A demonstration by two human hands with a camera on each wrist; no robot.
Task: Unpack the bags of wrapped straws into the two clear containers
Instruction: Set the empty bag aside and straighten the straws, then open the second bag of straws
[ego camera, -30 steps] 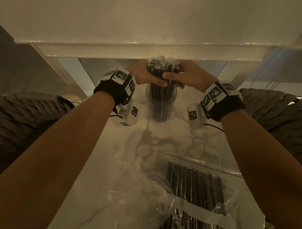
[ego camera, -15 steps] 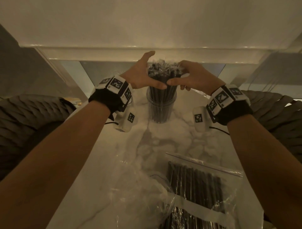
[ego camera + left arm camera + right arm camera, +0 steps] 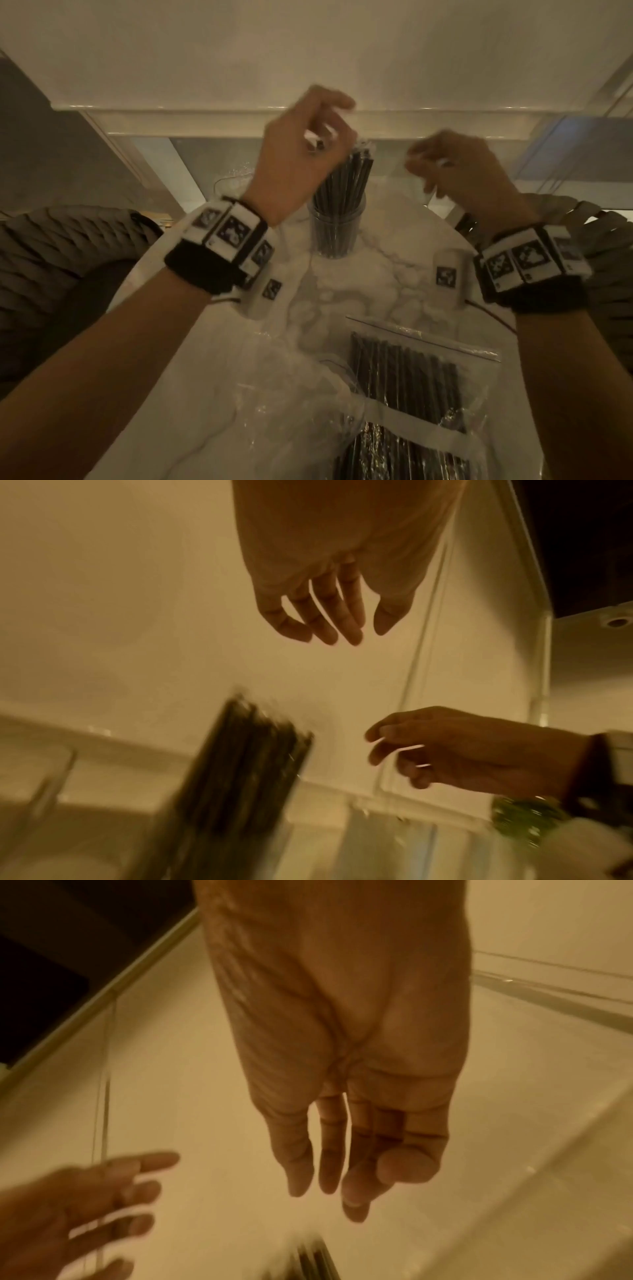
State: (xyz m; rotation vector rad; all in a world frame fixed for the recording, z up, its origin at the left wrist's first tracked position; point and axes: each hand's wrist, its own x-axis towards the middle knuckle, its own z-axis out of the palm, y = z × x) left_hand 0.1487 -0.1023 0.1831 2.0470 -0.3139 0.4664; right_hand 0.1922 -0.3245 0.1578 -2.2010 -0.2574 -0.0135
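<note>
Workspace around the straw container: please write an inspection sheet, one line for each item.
Surface: marble table, bare in the middle.
Job's things: clear container full of upright black straws; zip bag of straws closed, near edge.
Clutter: emptied plastic bag lying flat, crumpled.
Hands: left hand and right hand above the container, fingers relaxed, holding nothing.
Cables: thin wire under the right wrist.
Surroundings: woven chairs on both sides.

It looks like a café or a dining room in a home, dimly lit: a round white marble counter fills the middle of the frame, with woven chairs at its left and right edges and a pale wall in the upper part
</note>
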